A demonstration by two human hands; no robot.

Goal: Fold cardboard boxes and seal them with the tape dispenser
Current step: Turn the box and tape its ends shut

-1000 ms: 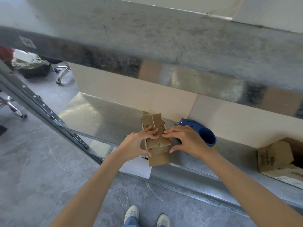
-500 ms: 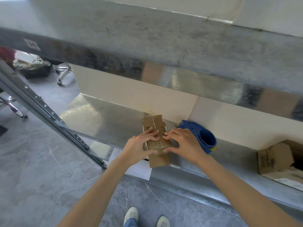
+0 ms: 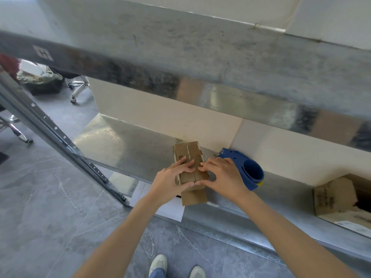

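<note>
A small brown cardboard box (image 3: 187,152) lies on the lower metal shelf (image 3: 124,143), its near flap hanging over the shelf's front edge. My left hand (image 3: 168,181) holds it from the left, fingers across the top and thumb on the near end. From the right, my right hand (image 3: 222,175) grips the same box, fingertips curled on the top seam and thumb meeting the left thumb. Just right of the box, partly behind my right hand, lies the blue tape dispenser (image 3: 251,171).
An upper metal shelf (image 3: 180,57) overhangs the work area. A slanted perforated upright (image 3: 50,129) runs at the left. Another cardboard box (image 3: 333,197) stands at the shelf's right end. A white paper (image 3: 140,191) hangs below the shelf edge. Chair wheels (image 3: 78,91) stand far left.
Both hands have drawn closer together on the box. The thumbs have moved onto its near end and now meet there; the box has stayed in place.
</note>
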